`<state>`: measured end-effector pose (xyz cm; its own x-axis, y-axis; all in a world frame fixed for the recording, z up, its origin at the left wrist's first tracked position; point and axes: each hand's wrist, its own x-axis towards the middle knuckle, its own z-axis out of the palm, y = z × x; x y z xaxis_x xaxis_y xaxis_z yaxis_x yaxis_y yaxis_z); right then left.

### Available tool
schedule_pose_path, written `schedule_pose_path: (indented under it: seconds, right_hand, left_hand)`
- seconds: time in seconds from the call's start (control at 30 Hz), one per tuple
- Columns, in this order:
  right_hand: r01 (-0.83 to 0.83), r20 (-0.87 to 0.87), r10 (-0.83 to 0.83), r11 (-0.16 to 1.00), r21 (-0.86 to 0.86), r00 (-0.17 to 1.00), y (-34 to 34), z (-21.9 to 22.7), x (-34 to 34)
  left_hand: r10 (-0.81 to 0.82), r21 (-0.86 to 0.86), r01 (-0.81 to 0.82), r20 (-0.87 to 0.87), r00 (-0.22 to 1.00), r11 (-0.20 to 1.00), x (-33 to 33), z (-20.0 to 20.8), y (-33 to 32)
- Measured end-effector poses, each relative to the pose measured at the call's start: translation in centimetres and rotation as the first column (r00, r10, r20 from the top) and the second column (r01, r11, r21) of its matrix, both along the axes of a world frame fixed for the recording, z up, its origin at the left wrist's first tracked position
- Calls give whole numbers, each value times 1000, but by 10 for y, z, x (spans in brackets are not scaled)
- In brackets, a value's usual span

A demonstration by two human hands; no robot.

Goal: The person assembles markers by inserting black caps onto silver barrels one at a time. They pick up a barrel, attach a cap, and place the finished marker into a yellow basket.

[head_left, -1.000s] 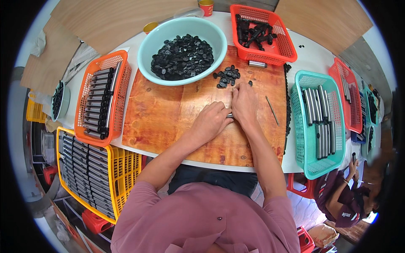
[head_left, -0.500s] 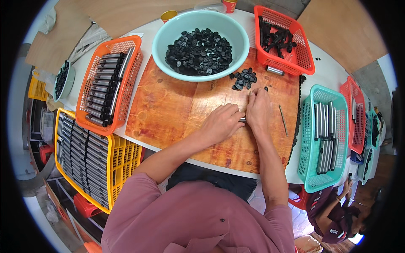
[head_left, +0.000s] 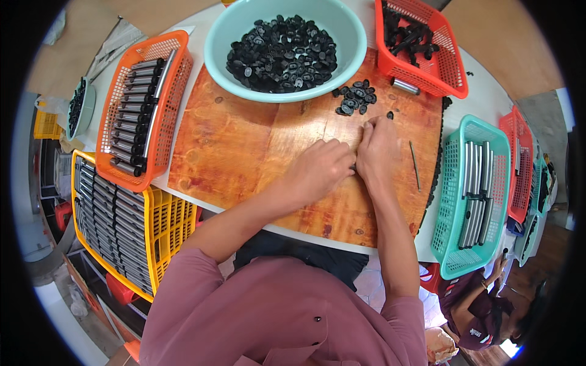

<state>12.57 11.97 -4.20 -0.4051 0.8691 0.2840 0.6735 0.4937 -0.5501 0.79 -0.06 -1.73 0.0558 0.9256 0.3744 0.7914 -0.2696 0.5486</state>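
Over the wooden board (head_left: 238, 152) my two hands meet, fingers closed. My left hand (head_left: 318, 171) is curled round one end of a short tube-like piece, of which only a small dark bit shows between the hands. Around its other end my right hand (head_left: 375, 152) is wrapped, hiding most of it. Just beyond the right fingers lies a single black oval cap (head_left: 390, 114). A small pile of black oval caps (head_left: 356, 97) is spread farther off, below the rim of a pale green basin (head_left: 213, 67) full of similar caps. To the right rests a thin metal rod (head_left: 414, 165).
An orange basket (head_left: 174, 104) of metal tubes stands left, above a yellow crate (head_left: 152, 238) of tubes. A red basket (head_left: 455, 67) holds black parts, with a loose metal tube (head_left: 405, 86) beside it. A green basket (head_left: 448, 201) of tubes stands right; another person (head_left: 476, 305) sits beyond.
The whole view has shifted, so the basin and baskets sit higher in the picture. My hands remain together, and less of the piece between them shows now.
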Motion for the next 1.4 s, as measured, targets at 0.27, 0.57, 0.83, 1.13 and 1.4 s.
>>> schedule_pose_path:
  seconds: [0.27,0.57,0.83,1.13,1.4]
  right_hand:
    - [28,-146,-33,999,-35,989,-6,9,3]
    - [17,-755,-281,941,-337,592,10,-5,17]
    - [14,-702,-252,945,-327,665,6,-3,19]
    - [22,-703,-223,959,-284,675,10,-8,17]
    - [33,-695,-220,962,-271,685,11,-8,14]
  left_hand:
    - [66,49,-59,-147,987,997,9,-4,-5]
    - [221,-199,-141,476,851,970,3,17,6]
    - [430,-383,261,889,-156,886,3,11,-6]
    - [441,-416,292,897,-21,861,17,19,-6]
    - [461,-472,169,881,106,865,22,13,-2]
